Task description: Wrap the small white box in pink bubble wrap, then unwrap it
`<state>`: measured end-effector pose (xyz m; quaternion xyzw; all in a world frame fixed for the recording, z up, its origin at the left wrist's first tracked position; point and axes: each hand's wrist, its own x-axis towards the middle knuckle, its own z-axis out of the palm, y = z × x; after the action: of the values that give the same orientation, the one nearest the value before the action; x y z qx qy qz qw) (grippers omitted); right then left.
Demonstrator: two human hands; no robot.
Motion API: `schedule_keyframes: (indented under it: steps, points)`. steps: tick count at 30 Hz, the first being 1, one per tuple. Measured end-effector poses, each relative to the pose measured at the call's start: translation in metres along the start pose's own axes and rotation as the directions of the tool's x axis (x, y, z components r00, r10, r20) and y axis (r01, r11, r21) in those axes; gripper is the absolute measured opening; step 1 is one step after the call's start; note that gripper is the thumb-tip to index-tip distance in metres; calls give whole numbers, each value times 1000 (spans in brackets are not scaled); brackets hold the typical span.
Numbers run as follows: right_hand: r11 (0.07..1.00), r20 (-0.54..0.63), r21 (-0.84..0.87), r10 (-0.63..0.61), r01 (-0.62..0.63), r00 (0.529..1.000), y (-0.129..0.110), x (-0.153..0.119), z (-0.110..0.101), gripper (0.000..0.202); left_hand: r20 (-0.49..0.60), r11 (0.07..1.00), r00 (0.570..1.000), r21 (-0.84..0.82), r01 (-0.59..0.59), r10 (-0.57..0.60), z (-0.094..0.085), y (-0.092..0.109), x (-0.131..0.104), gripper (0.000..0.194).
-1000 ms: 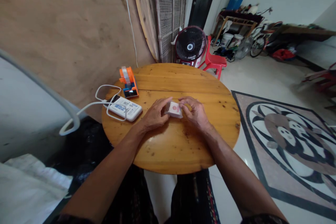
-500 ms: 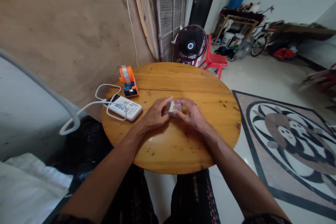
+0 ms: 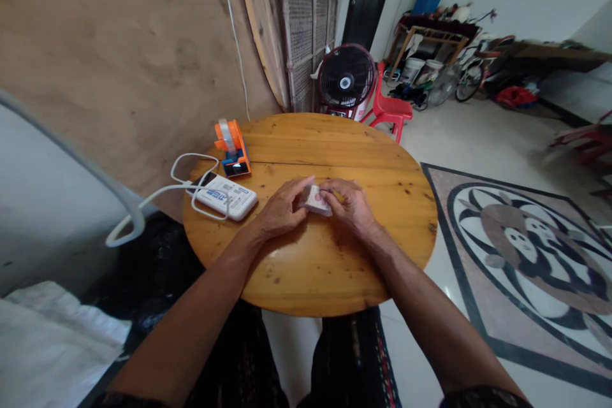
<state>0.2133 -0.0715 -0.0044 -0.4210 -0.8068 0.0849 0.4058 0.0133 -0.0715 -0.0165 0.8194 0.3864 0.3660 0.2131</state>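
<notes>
A small white block with reddish print, which looks like a deck of playing cards (image 3: 316, 202), rests near the middle of the round wooden table (image 3: 306, 268). My left hand (image 3: 283, 209) is curved around its left end, thumb and fingers gripping it. At the upper right corner, my right hand (image 3: 351, 205) has thumb and index finger pinched together on the top of the deck. The fine print is too small to read.
On the table's left lie a white power bank (image 3: 228, 196) with a looped white cable (image 3: 174, 188) and an orange and blue tape dispenser (image 3: 233, 148). Beyond the table stand a fan (image 3: 347, 80) and a red chair (image 3: 389, 107). A wall (image 3: 143, 64) borders the left.
My right thumb and finger have moved from the deck's right side into a pinch at its upper right corner, showing more of its front right edge. My left hand stays about the same.
</notes>
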Motion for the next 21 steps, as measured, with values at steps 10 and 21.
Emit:
schedule_keyframes:
  steps: [10,21]
  points:
    - [981,-34,130,147,-141,989,0,-1,-1,15,17,1000,1000,-20,8,-8,0,-3,-1,68]
    - [983,-4,160,87,-86,996,1,1,-4,31,29,998,999,-55,28,-26,-1,-1,0,69]
